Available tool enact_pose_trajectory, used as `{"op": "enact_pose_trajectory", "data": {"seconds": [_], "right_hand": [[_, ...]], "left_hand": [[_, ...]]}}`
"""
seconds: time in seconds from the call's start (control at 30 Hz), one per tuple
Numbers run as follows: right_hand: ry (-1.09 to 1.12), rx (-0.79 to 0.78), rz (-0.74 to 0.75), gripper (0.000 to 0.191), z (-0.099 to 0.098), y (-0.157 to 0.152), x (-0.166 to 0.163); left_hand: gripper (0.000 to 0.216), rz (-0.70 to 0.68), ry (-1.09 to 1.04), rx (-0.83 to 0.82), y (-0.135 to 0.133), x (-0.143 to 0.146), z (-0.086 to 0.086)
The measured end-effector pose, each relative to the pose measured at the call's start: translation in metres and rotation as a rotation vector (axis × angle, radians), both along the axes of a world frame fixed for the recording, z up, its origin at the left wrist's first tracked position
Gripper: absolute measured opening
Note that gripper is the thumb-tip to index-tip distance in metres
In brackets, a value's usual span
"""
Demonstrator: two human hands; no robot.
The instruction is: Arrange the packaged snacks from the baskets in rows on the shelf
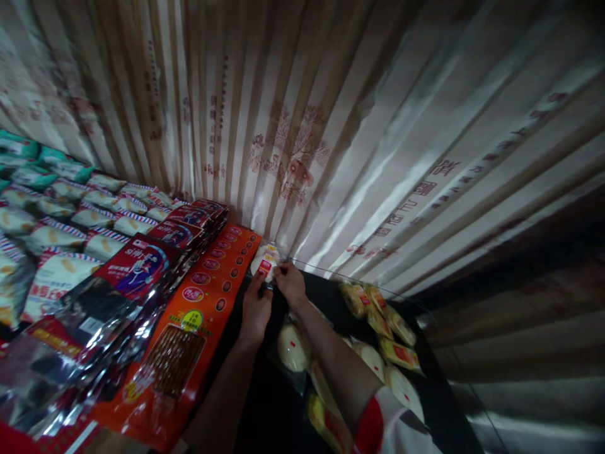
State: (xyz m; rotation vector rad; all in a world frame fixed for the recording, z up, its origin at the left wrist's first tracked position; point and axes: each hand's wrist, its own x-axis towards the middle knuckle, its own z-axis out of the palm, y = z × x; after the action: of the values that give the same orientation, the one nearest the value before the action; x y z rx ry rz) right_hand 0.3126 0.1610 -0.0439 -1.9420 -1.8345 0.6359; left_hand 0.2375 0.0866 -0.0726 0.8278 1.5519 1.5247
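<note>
At the far edge of the black table, a small clear packet (261, 260) with pale contents and a red-and-white label lies beside the orange packs. My left hand (256, 310) grips its near edge, thumb and fingers bent around it. From the other side, the fingertips of my right hand (291, 284) are pinched together at the packet's right corner. Beneath my right forearm lies a round white bread (292, 347) in clear wrap with a small red mark; the forearm partly covers other wrapped pieces.
Orange snack packs (208, 284) and dark red packs (137, 261) are stacked at left, with rows of white-and-blue bags (101, 243) and green bags (66, 165) beyond. Yellow-wrapped breads (378, 315) lie at right. A pleated printed curtain (340, 126) rises behind the table (444, 403).
</note>
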Motion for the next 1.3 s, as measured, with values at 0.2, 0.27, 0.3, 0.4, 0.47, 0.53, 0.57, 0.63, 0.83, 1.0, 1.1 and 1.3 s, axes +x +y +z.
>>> {"op": "enact_pose_trajectory", "data": {"seconds": [0.2, 0.27, 0.3, 0.4, 0.47, 0.53, 0.57, 0.63, 0.83, 1.0, 1.1, 1.3], "right_hand": [[0.027, 0.047, 0.028, 0.029, 0.008, -0.013, 0.012], [0.011, 0.077, 0.075, 0.027, 0.013, -0.021, 0.025], [-0.001, 0.080, 0.111, 0.025, 0.015, -0.025, 0.032], [-0.084, 0.062, 0.235, 0.023, 0.024, -0.041, 0.057], [-0.185, 0.056, 0.317, 0.026, 0.028, -0.053, 0.071], [-0.286, 0.047, 0.380, 0.029, 0.030, -0.063, 0.083], [-0.321, 0.034, 0.405, 0.031, 0.030, -0.068, 0.087], [-0.349, 0.004, 0.449, 0.038, 0.030, -0.076, 0.092], [-0.307, -0.073, 0.436, 0.045, 0.034, -0.090, 0.089], [-0.248, -0.057, 0.353, 0.035, 0.037, -0.088, 0.087], [-0.118, -0.060, 0.323, 0.034, 0.036, -0.082, 0.089], [0.357, -0.235, 0.363, 0.037, 0.045, -0.073, 0.088]], "left_hand": [[0.032, 0.039, 0.173, 0.049, -0.002, 0.000, 0.000], [0.030, 0.018, 0.231, 0.037, -0.005, 0.002, 0.004], [0.029, -0.015, 0.245, 0.018, -0.007, 0.004, 0.005], [0.029, -0.164, 0.265, -0.056, -0.012, 0.010, 0.009], [0.029, -0.256, 0.299, -0.091, -0.015, 0.013, 0.011], [0.028, -0.324, 0.353, -0.105, -0.018, 0.015, 0.013], [0.027, -0.348, 0.376, -0.108, -0.020, 0.015, 0.013], [0.027, -0.379, 0.407, -0.107, -0.022, 0.015, 0.015], [0.027, -0.423, 0.415, -0.101, -0.025, 0.015, 0.019], [0.027, -0.420, 0.362, -0.056, -0.021, 0.016, 0.015], [0.033, -0.393, 0.291, 0.049, -0.018, 0.017, 0.009], [0.034, -0.381, 0.187, 0.181, -0.015, 0.015, 0.005]]}}
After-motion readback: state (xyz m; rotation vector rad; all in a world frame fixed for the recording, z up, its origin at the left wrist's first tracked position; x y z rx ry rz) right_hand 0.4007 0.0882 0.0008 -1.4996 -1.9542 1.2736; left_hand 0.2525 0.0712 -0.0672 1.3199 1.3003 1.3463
